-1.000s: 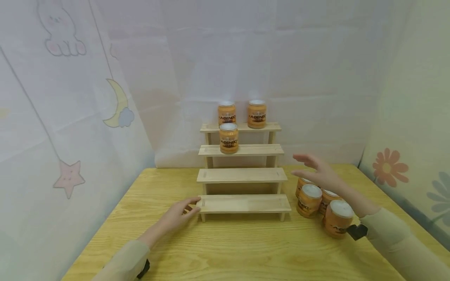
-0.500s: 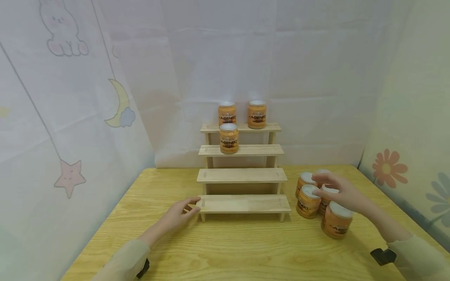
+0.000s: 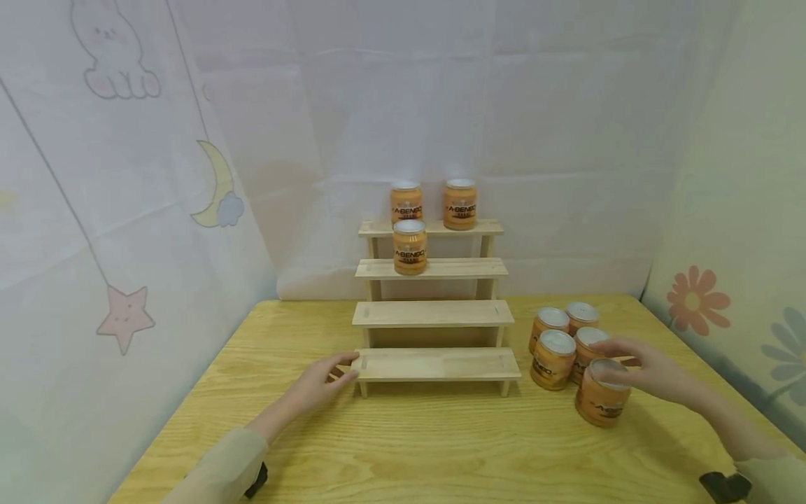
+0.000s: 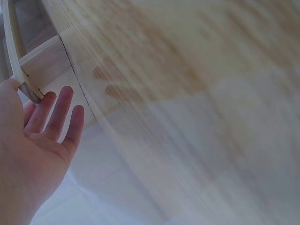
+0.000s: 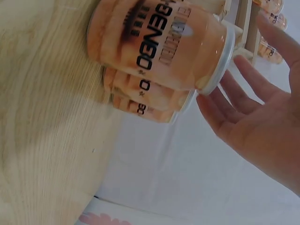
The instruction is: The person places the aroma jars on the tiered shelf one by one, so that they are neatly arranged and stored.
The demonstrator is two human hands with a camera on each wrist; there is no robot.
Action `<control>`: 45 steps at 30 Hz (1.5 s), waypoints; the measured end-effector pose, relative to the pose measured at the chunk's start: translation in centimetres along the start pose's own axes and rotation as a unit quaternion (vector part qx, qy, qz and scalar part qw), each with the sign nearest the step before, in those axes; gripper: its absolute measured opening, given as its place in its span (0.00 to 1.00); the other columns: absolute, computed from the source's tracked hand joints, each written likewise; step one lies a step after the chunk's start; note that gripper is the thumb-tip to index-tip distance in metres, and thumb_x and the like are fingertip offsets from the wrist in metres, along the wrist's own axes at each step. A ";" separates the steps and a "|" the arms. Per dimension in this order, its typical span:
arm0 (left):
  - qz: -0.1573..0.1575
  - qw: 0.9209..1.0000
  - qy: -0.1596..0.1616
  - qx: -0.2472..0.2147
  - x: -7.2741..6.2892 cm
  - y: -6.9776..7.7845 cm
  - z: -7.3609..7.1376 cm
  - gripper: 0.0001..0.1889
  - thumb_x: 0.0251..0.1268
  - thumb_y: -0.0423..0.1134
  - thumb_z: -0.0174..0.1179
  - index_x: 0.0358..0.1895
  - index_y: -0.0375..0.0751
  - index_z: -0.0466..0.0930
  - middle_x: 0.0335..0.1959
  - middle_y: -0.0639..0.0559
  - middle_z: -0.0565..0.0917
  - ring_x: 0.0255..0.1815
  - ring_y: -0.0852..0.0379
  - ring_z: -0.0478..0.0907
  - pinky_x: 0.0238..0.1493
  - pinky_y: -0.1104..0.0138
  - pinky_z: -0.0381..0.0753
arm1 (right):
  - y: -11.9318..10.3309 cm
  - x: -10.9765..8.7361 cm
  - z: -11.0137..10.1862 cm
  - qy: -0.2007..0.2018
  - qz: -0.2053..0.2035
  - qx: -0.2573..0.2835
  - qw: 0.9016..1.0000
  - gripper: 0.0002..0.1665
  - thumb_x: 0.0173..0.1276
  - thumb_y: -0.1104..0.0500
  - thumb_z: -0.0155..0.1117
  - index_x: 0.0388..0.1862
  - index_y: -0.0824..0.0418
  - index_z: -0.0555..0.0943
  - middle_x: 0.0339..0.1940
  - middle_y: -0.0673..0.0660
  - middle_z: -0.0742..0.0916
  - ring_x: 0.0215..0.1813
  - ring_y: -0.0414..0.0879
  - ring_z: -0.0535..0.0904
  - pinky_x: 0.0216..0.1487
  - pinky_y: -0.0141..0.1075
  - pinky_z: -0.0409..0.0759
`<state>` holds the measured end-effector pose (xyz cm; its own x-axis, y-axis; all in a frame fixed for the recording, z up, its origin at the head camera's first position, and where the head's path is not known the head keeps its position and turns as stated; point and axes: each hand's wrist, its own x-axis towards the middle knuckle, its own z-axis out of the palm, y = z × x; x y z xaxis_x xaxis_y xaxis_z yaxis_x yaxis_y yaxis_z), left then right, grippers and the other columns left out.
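A four-tier wooden display shelf (image 3: 434, 364) stands on the table. My left hand (image 3: 317, 383) holds the left end of its lowest board, thumb at the front and index finger behind; the other fingers extend loosely in the left wrist view. On the right, my right hand (image 3: 661, 374) reaches over the nearest orange can (image 3: 601, 407), thumb and fingers spread apart. In the right wrist view, the fingertips lie close by the silver lid of that upright can (image 5: 159, 44). Several more orange cans (image 3: 553, 367) cluster behind it.
Two orange cans (image 3: 460, 206) stand on the top tier, and one can (image 3: 410, 248) is at the left of the tier below. A pale cloth backdrop (image 3: 567, 140) encloses the yellowish wooden table (image 3: 403, 448) at the back and sides.
My right hand has moved from beside the shelf rightward and down, past the cluster, to the nearest can. My left hand stays at the lowest board's end.
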<state>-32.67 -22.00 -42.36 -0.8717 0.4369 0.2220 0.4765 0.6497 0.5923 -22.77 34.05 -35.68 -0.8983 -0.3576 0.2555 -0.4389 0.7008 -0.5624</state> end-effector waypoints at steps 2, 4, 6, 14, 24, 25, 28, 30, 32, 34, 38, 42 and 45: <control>0.000 1.000 0.000 0.001 0.0 0.0 0.0 0.27 0.67 0.57 0.51 0.65 0.50 0.69 0.60 0.47 0.76 0.47 0.51 0.79 0.44 0.60 0.81 | 0.5 -0.3 -0.2 -0.008 -0.029 -0.001 1.000 0.24 0.65 0.62 0.62 0.60 0.64 0.74 0.56 0.45 0.80 0.55 0.22 0.69 0.46 0.30 0.77; 0.000 1.000 0.001 0.002 0.0 0.0 0.0 0.26 0.68 0.57 0.51 0.65 0.50 0.69 0.60 0.46 0.76 0.48 0.51 0.79 0.45 0.59 0.81 | 0.7 -0.4 -0.3 -0.012 -0.055 -0.003 0.998 0.24 0.63 0.63 0.64 0.58 0.66 0.74 0.56 0.39 0.79 0.56 0.20 0.67 0.45 0.29 0.77; 0.000 1.000 0.001 0.001 0.0 0.1 0.0 0.26 0.68 0.56 0.51 0.65 0.50 0.69 0.60 0.46 0.76 0.48 0.51 0.79 0.45 0.59 0.80 | 0.8 -0.4 -0.3 -0.012 -0.069 -0.010 0.997 0.24 0.62 0.63 0.65 0.57 0.66 0.75 0.55 0.35 0.78 0.56 0.17 0.64 0.45 0.27 0.76; -0.001 1.000 0.001 -0.004 -0.1 0.1 0.0 0.26 0.68 0.55 0.52 0.65 0.50 0.69 0.60 0.45 0.76 0.47 0.51 0.79 0.45 0.59 0.80 | 0.8 0.1 0.4 -0.004 -0.013 -0.025 1.000 0.22 0.63 0.57 0.65 0.56 0.62 0.77 0.54 0.60 0.80 0.51 0.21 0.68 0.39 0.32 0.77; 0.005 1.000 0.000 -0.008 0.1 0.2 0.0 0.26 0.68 0.55 0.52 0.65 0.48 0.69 0.60 0.45 0.76 0.47 0.51 0.79 0.44 0.61 0.80 | 0.4 0.2 1.3 0.017 0.028 -0.008 0.999 0.31 0.60 0.55 0.69 0.60 0.65 0.72 0.53 0.61 0.77 0.44 0.29 0.70 0.34 0.31 0.76; 0.006 1.000 -0.001 -0.007 0.1 0.1 0.0 0.26 0.68 0.55 0.52 0.65 0.48 0.69 0.60 0.45 0.76 0.47 0.51 0.79 0.44 0.61 0.80 | 0.5 0.1 1.3 0.016 0.027 -0.005 0.999 0.33 0.60 0.55 0.69 0.61 0.66 0.71 0.54 0.63 0.77 0.45 0.28 0.70 0.35 0.31 0.77; 0.008 1.000 -0.002 -0.003 0.1 0.1 0.0 0.26 0.68 0.54 0.52 0.65 0.47 0.69 0.60 0.45 0.76 0.46 0.51 0.79 0.43 0.62 0.81 | 0.8 -0.3 1.2 -0.002 0.031 0.003 1.000 0.36 0.61 0.55 0.68 0.64 0.68 0.68 0.58 0.67 0.74 0.49 0.32 0.72 0.39 0.31 0.78; 0.009 1.000 -0.002 -0.002 0.1 0.0 0.0 0.26 0.68 0.54 0.52 0.65 0.47 0.69 0.60 0.45 0.76 0.46 0.51 0.79 0.43 0.62 0.81 | 0.9 -0.6 1.1 -0.023 0.040 0.010 0.999 0.38 0.61 0.55 0.68 0.66 0.69 0.65 0.60 0.69 0.73 0.53 0.42 0.74 0.41 0.32 0.78; 0.009 1.000 -0.003 -0.002 0.1 0.0 0.0 0.26 0.68 0.54 0.52 0.65 0.47 0.69 0.60 0.45 0.76 0.46 0.51 0.79 0.43 0.62 0.80 | 1.0 -0.7 1.1 -0.045 0.065 0.015 0.997 0.41 0.61 0.53 0.67 0.68 0.68 0.62 0.62 0.70 0.72 0.56 0.53 0.73 0.42 0.33 0.78; 0.007 1.000 -0.003 -0.003 0.1 0.0 0.0 0.27 0.68 0.55 0.52 0.65 0.47 0.69 0.60 0.45 0.76 0.46 0.51 0.79 0.43 0.62 0.80 | 0.9 -0.8 1.1 -0.063 0.091 0.019 0.994 0.44 0.61 0.51 0.67 0.70 0.66 0.59 0.62 0.69 0.72 0.57 0.61 0.72 0.41 0.33 0.78; 0.004 1.000 -0.004 -0.001 0.1 0.0 0.0 0.27 0.68 0.56 0.52 0.65 0.47 0.69 0.60 0.45 0.76 0.47 0.51 0.79 0.43 0.62 0.80 | 1.1 -0.8 1.6 -0.069 0.103 0.038 0.992 0.45 0.61 0.51 0.67 0.69 0.67 0.58 0.61 0.68 0.72 0.57 0.57 0.73 0.43 0.32 0.78; 0.003 1.000 -0.003 0.001 0.1 -0.1 0.0 0.27 0.68 0.56 0.51 0.66 0.48 0.69 0.60 0.45 0.76 0.46 0.52 0.79 0.43 0.62 0.80 | 1.4 -0.8 2.0 -0.051 0.089 0.047 0.994 0.42 0.60 0.52 0.68 0.67 0.66 0.60 0.60 0.67 0.73 0.54 0.35 0.73 0.45 0.30 0.78; 0.002 1.000 -0.003 0.002 0.1 -0.1 0.0 0.27 0.68 0.56 0.51 0.66 0.48 0.69 0.60 0.45 0.76 0.46 0.52 0.79 0.43 0.62 0.80 | 1.6 -0.8 2.4 -0.034 0.091 0.044 0.994 0.42 0.60 0.51 0.69 0.67 0.66 0.62 0.58 0.65 0.75 0.50 0.30 0.72 0.43 0.30 0.79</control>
<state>-32.78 -22.02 -42.43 -0.8692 0.4433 0.2191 0.4801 0.6501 0.5890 -22.66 33.95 -38.67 -0.9579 -0.2728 0.0899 -0.2621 0.7022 -0.6619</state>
